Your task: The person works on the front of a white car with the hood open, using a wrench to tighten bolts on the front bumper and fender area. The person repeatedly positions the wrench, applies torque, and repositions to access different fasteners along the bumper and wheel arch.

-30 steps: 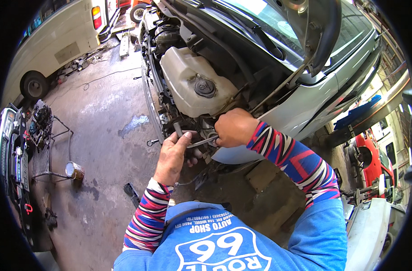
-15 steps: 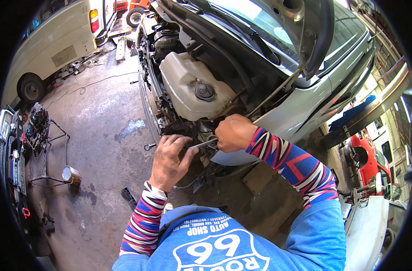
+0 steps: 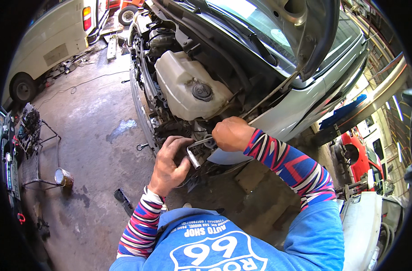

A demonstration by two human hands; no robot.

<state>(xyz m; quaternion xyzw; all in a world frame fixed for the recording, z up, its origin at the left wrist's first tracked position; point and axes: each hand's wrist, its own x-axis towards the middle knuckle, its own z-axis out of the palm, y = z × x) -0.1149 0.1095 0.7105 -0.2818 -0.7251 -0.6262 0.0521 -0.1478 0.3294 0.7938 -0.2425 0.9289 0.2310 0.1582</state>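
Room over floor (image 3: pixel 93 158) at left; bent metal tool (image 3: pixel 194 159) between left hand (image 3: pixel 166 169) and right hand (image 3: pixel 233 134); white reservoir (image 3: pixel 176 83) blocks beyond.

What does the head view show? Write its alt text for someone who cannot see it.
A person's right grip holds a bent metal tool at the open front of a silver vehicle, the left grip spread beside the tool. A whitish plastic tank with a black cap sits beyond; a cream vehicle stands at upper left.

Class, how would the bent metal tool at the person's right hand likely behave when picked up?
The bent metal tool is probably stiff: it juts from the right hand without sagging. It may feel heavy for its slim size, since its shine suggests steel. Laid down, its angled end would likely limit rolling.
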